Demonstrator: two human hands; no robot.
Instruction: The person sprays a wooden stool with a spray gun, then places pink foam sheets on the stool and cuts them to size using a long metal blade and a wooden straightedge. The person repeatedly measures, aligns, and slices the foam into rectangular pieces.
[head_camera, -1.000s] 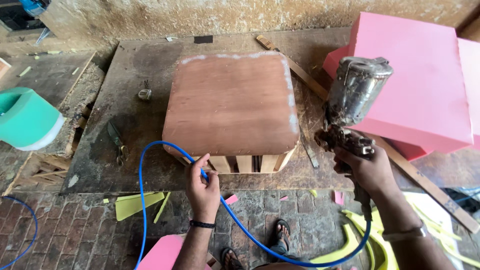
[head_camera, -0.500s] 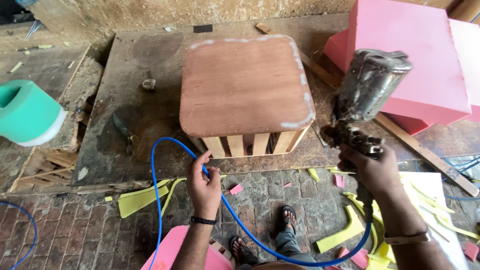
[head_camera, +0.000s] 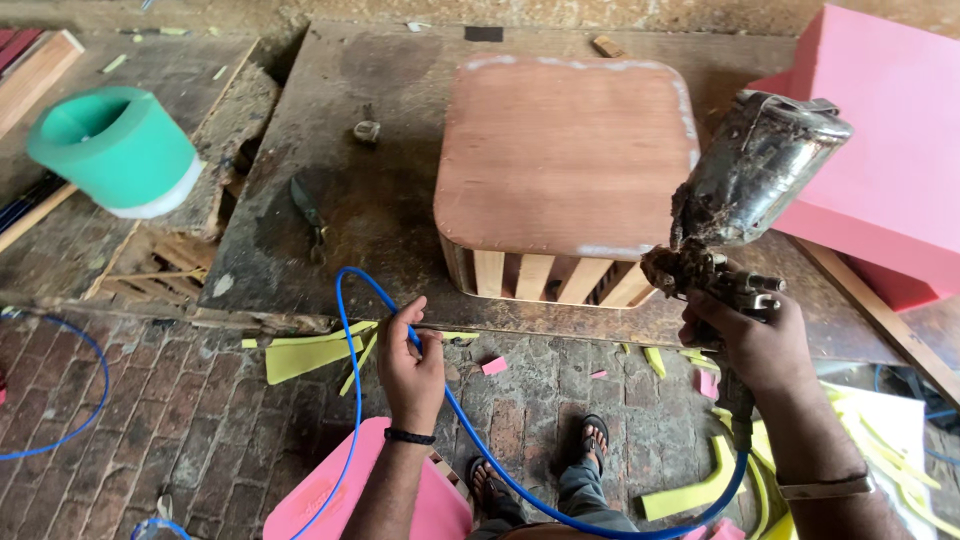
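Observation:
My right hand (head_camera: 752, 340) grips a dirty metal spray gun (head_camera: 745, 195) with its cup tilted up, just right of a wooden box frame (head_camera: 565, 170) with a rounded plywood top. The frame rests on a stained low work board (head_camera: 360, 190). My left hand (head_camera: 410, 358) is closed on the blue air hose (head_camera: 352, 330), which loops over the board's front edge and runs down and round to the gun's handle.
Pink foam blocks (head_camera: 890, 150) lie at the right. A green foam roll (head_camera: 110, 145) sits at the left by a broken wooden pallet (head_camera: 160, 265). Yellow and pink foam scraps (head_camera: 300, 350) litter the brick floor. A pink stool (head_camera: 330, 500) stands below my left arm.
The view has shifted so the box sits more to the right. My left hand has slid along the blue hose, and the spray gun has risen closer to the box's right side.

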